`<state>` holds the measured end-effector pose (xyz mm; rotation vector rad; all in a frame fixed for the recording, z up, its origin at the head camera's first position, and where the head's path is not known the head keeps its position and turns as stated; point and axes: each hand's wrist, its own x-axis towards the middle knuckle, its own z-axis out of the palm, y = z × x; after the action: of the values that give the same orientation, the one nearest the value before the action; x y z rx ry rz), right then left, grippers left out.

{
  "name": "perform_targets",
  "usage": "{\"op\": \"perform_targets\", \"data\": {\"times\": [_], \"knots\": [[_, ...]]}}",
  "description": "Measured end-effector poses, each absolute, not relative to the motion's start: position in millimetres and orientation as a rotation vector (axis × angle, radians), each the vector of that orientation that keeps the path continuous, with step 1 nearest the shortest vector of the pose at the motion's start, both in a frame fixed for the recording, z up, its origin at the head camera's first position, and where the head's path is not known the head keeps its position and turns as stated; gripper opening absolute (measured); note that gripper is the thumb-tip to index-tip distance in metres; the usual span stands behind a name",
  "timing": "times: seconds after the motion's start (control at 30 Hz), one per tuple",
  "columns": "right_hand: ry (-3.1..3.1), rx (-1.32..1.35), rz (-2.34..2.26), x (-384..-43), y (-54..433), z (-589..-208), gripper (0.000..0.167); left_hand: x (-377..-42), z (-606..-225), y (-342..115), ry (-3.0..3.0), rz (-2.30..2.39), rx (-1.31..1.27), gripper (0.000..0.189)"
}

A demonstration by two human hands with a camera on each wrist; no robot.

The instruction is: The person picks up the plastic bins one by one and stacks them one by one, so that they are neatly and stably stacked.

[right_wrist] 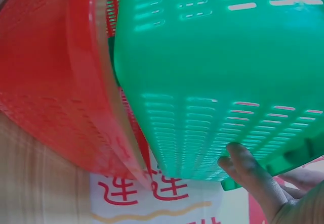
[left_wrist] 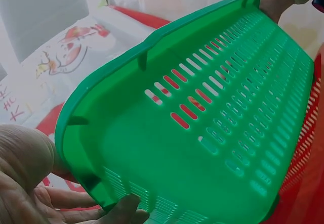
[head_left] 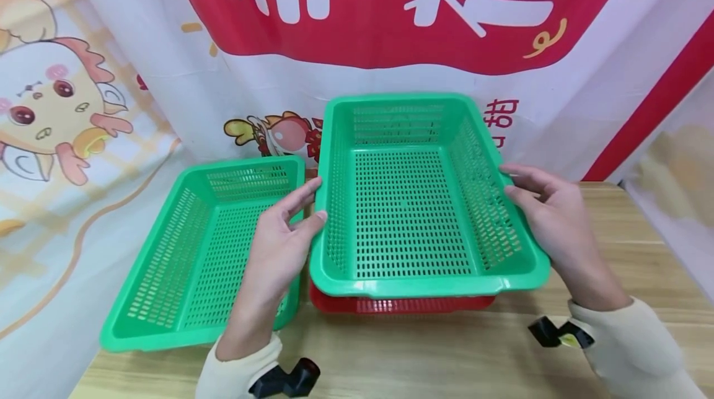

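Note:
My left hand (head_left: 281, 241) grips the left rim of a green plastic basket (head_left: 409, 216) with slotted walls and floor. Thumb and fingers of my right hand (head_left: 555, 216) hold its right rim. Nothing lies inside this basket, and its near side faces me slightly tilted. Directly beneath is a red basket (head_left: 401, 306), mostly hidden in the head view; the right wrist view shows the red wall (right_wrist: 45, 82) close under the green basket's base (right_wrist: 212, 57). In the left wrist view, fingers (left_wrist: 121, 211) reach under the green rim (left_wrist: 104, 72).
A second green basket (head_left: 192, 244) stands to the left on the wooden table (head_left: 424, 355), partly behind my left forearm. A printed cloth (head_left: 312, 86) with red and white lettering hangs behind the table, and another cartoon-patterned cloth (head_left: 72, 201) covers the left side.

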<state>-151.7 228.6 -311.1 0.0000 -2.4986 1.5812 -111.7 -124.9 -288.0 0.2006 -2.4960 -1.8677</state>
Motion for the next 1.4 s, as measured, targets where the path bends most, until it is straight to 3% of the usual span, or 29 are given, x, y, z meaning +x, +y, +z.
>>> {"op": "perform_targets", "data": {"times": [0.43, 1.4], "knots": [[-2.576, 0.031, 1.506, -158, 214, -333, 0.043, -119, -309, -134, -2.662, -1.732, 0.245, 0.058], [-2.594, 0.104, 1.415, -161, 209, -336, 0.04, -120, -306, -138, -2.794, -1.624, 0.211, 0.06]]}}
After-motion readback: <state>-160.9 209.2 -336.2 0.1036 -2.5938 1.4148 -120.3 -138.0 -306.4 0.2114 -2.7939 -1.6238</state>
